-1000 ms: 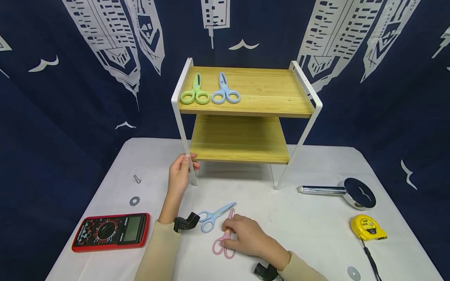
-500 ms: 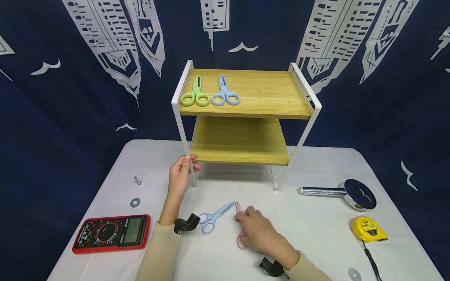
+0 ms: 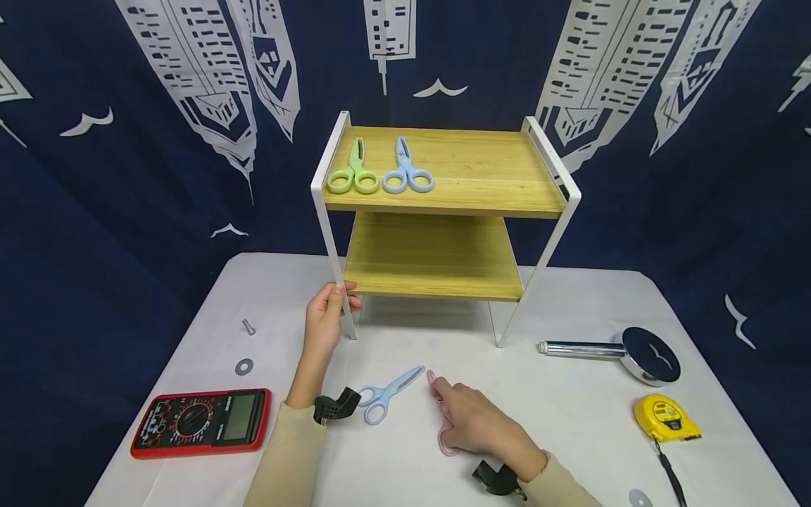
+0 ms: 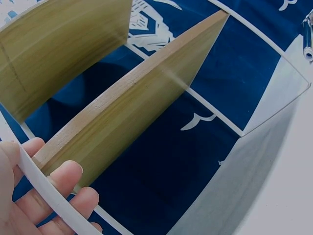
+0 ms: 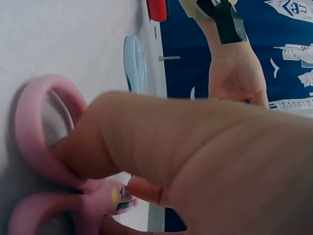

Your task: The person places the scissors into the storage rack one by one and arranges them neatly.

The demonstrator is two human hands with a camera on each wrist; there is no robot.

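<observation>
My left hand (image 3: pixel 324 317) grips the white front-left leg (image 4: pixel 49 193) of a two-tier wooden shelf (image 3: pixel 437 260), its fingers curled round the frame just at the lower board. My right hand (image 3: pixel 475 419) holds a pair of pink scissors (image 5: pixel 28 125) low over the table, thumb at a handle loop and fingers along the blade side. Much of the pink scissors is hidden under that hand in the head view. Left of them, blue scissors (image 3: pixel 387 391) lie on the table. On the top board rest green scissors (image 3: pixel 356 169) and light blue scissors (image 3: pixel 403 167), side by side.
A red multimeter (image 3: pixel 201 422), a grey washer (image 3: pixel 243 367) and a bolt (image 3: pixel 248 327) lie at left. To the right are a chrome-handled round tool (image 3: pixel 583 349), a yellow tape measure (image 3: pixel 664 417) and another washer (image 3: pixel 640 498). A dark blue printed curtain (image 3: pixel 127 211) hangs behind.
My right hand has moved the pink scissors to the right, away from the blue scissors on the table, and turned them slightly. My left hand has stayed on the shelf leg.
</observation>
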